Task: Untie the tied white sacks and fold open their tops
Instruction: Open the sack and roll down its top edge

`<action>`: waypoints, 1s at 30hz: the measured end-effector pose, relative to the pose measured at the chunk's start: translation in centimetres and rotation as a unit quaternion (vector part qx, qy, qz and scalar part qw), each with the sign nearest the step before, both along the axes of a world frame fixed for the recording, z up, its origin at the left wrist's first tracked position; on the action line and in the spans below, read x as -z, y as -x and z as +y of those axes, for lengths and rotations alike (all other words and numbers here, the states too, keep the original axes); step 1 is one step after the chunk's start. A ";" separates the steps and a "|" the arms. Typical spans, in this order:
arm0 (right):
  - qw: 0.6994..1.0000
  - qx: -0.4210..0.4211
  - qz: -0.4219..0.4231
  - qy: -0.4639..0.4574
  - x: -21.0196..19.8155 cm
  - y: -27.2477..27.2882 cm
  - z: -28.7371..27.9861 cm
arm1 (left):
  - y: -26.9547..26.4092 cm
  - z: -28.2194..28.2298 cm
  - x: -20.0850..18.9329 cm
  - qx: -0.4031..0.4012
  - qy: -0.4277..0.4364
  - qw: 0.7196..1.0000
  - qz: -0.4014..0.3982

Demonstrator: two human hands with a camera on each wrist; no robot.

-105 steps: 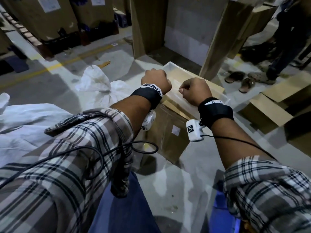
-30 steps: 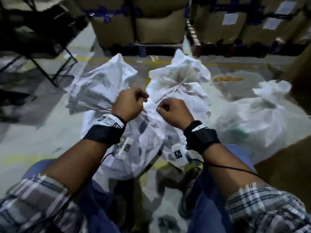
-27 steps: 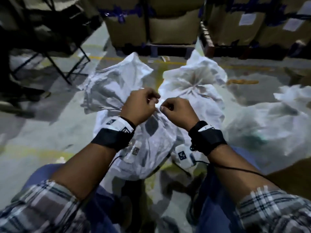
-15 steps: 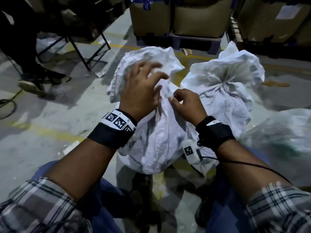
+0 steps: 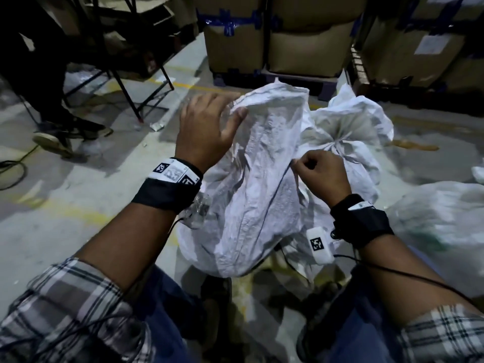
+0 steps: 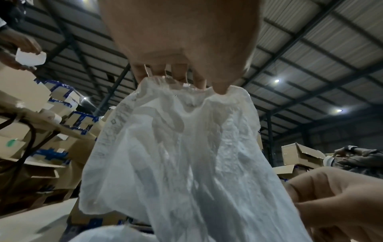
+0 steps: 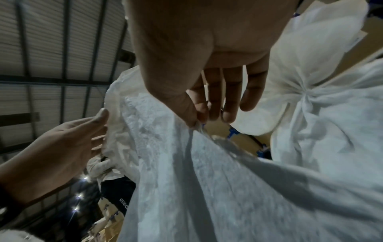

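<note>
A white woven sack [image 5: 256, 179] stands on the floor between my knees, its top loose and pulled upward. My left hand [image 5: 209, 127] is at the sack's top edge, fingers spread behind the fabric and thumb on the near side. The left wrist view shows that rim [image 6: 176, 155] caught between thumb and fingers [image 6: 199, 85]. My right hand [image 5: 319, 171] pinches a fold at the sack's right side, thumb against forefinger [image 7: 196, 121]. Behind it stands a second white sack [image 5: 348, 132], its neck tied in a tight gather [image 7: 306, 96].
A third white sack [image 5: 440, 213] lies at the right. Stacked cardboard boxes [image 5: 275, 43] on pallets close off the far side. To the left are a folding table's black legs [image 5: 125, 82], another person's feet [image 5: 52, 142] and a cable [image 5: 13, 166] on the concrete floor.
My view swung from a cardboard box to the sacks. Both fists worked at the near sack's neck; then my left hand opened and rose to its top edge, and the top now stands loose.
</note>
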State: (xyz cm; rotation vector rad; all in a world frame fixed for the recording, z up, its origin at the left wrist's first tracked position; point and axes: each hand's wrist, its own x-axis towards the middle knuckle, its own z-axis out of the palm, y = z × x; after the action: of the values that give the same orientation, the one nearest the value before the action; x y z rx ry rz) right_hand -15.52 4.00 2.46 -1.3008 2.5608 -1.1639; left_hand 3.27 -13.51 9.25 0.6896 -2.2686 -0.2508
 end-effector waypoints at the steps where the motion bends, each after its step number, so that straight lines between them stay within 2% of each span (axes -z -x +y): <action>1: 1.000 -0.007 0.005 0.019 -0.8 -0.4 0.3 | 0.0 0.3 -0.6 0.007 0.012 1.000 -0.003; 4: 0.991 -0.018 0.042 0.125 -4.3 -1.5 1.2 | -0.4 1.4 -2.7 0.040 0.047 0.998 -0.032; 7: 0.966 -0.044 0.109 0.231 -9.0 -2.5 1.7 | -1.1 2.3 -4.8 0.061 0.051 0.994 -0.079; 9: 0.955 -0.101 0.159 0.231 -11.6 -3.2 1.7 | -1.1 3.1 -5.9 0.067 0.039 0.991 -0.107; 12: 0.954 -0.173 0.195 0.150 -13.9 -4.0 1.2 | -0.9 4.1 -7.1 0.074 0.069 0.986 -0.132; 15: 0.960 -0.195 0.192 0.065 -13.9 -4.4 0.8 | -1.1 4.2 -7.3 0.077 0.105 0.985 -0.116; 19: 0.971 -0.190 0.141 0.030 -12.0 -5.0 0.7 | -1.8 4.3 -6.0 0.057 0.106 0.983 -0.136; 21: 0.973 -0.179 0.143 0.005 -11.3 -5.4 0.7 | -2.1 4.5 -5.2 0.078 0.085 0.985 -0.126; 24: 0.962 -0.132 0.233 -0.059 -10.4 -5.5 0.5 | -2.7 4.5 -4.1 0.132 0.060 0.983 -0.109; 28: 0.934 -0.105 0.342 -0.012 -9.4 -5.2 0.4 | -3.6 4.5 -3.7 0.235 -0.021 0.963 -0.127; 30: 0.923 -0.071 0.379 0.014 -8.5 -5.0 0.6 | -3.6 4.3 -3.9 0.258 -0.053 0.956 -0.129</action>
State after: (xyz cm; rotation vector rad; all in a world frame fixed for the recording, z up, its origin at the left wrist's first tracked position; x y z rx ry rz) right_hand -10.47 4.58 10.97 -2.2595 2.8211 -0.7596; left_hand 6.90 -9.24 13.12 0.1699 -2.6756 -0.5633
